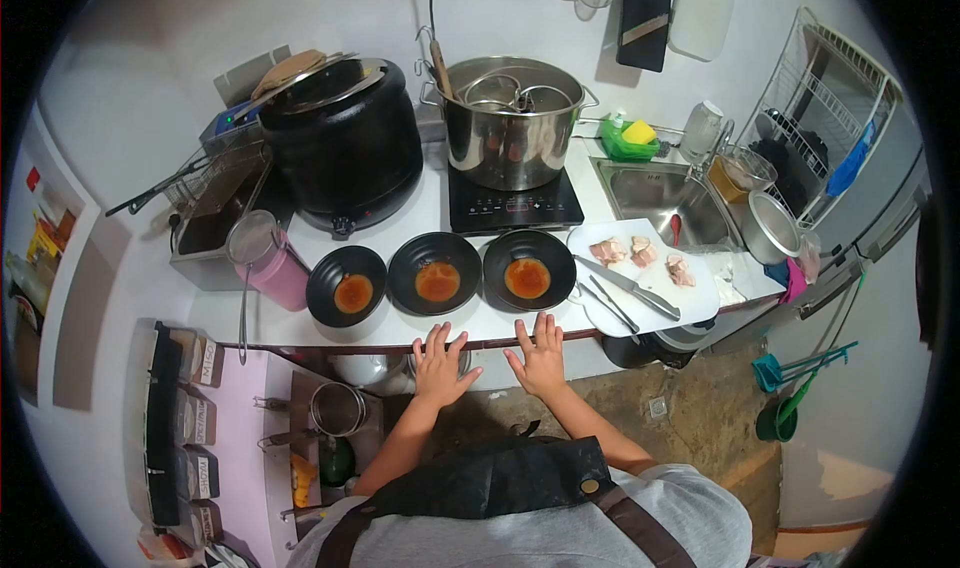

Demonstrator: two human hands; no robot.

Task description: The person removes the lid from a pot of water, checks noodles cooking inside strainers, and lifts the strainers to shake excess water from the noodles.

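My left hand (440, 365) is held open at the counter's front edge, fingers spread, just below the middle black bowl (405, 251). Beside it, my right hand (539, 355) is also open and holds nothing, nearest to the right black bowl (499, 258). A third black bowl (318, 286) stands to the left. Each bowl has a pool of reddish-brown sauce or broth at its bottom. Right of the bowls lies a white cutting board (690, 271) with several pieces of pale pink meat (643, 252), a knife (640, 290) and tongs (612, 304).
Behind the bowls stand a large black soup warmer (345, 153) and a steel stockpot (512, 148) on an induction cooker (515, 206). A pink pitcher (275, 275) is at the left, a fryer (215, 233) behind it. At the right are a sink (655, 193) and dish rack (825, 93).
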